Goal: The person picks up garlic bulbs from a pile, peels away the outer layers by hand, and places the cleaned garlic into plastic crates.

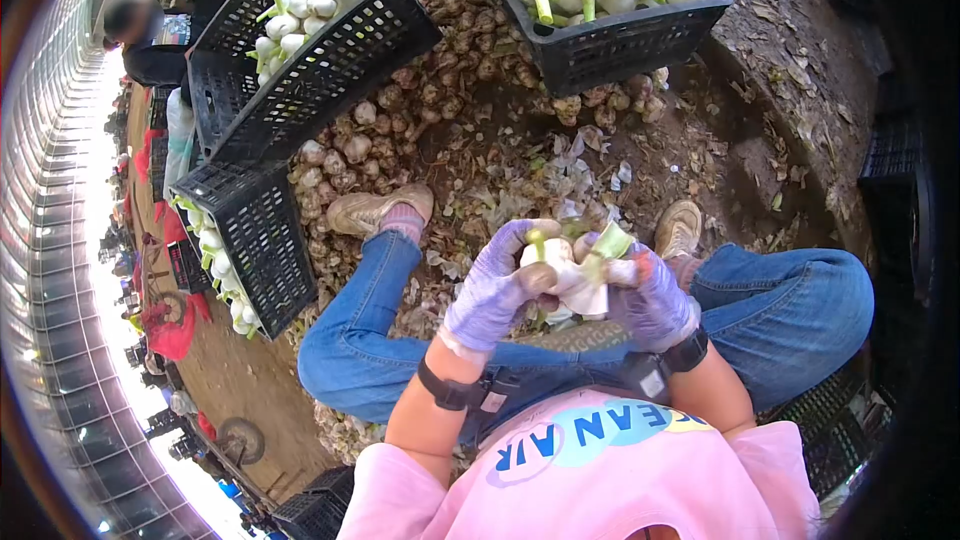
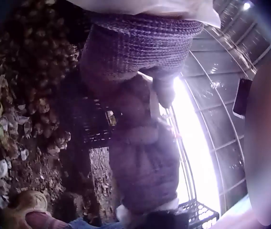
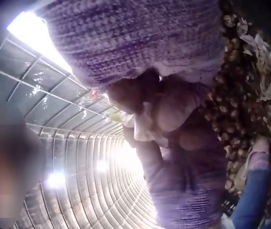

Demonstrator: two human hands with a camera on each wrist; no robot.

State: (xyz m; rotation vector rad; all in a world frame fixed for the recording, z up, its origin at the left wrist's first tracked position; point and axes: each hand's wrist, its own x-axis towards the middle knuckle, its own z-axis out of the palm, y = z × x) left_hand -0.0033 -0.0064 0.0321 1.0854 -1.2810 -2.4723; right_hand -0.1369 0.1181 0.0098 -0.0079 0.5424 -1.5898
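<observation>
Both hands wear purple knitted gloves with worn, brownish fingertips and meet in front of the lap. My left hand (image 1: 490, 290) grips a white garlic bulb (image 1: 545, 258) with a short green stem, thumb and fingers around its side. Close against it, my right hand (image 1: 655, 305) pinches loose garlic peel (image 1: 585, 298), a white flap hanging below and a pale green leafy end (image 1: 612, 240) standing up. In the right wrist view, white peel (image 3: 145, 125) shows between the gloved fingers. The left wrist view is dark, and the gloves mostly hide the bulb there.
Black crates (image 1: 640, 55) of peeled garlic stand ahead, with another crate (image 1: 255, 240) at the left. Unpeeled garlic bulbs (image 1: 440, 90) are heaped between them. Peel scraps (image 1: 570, 175) litter the ground between the shoes (image 1: 380, 210). Another person (image 1: 150, 50) is at the upper left.
</observation>
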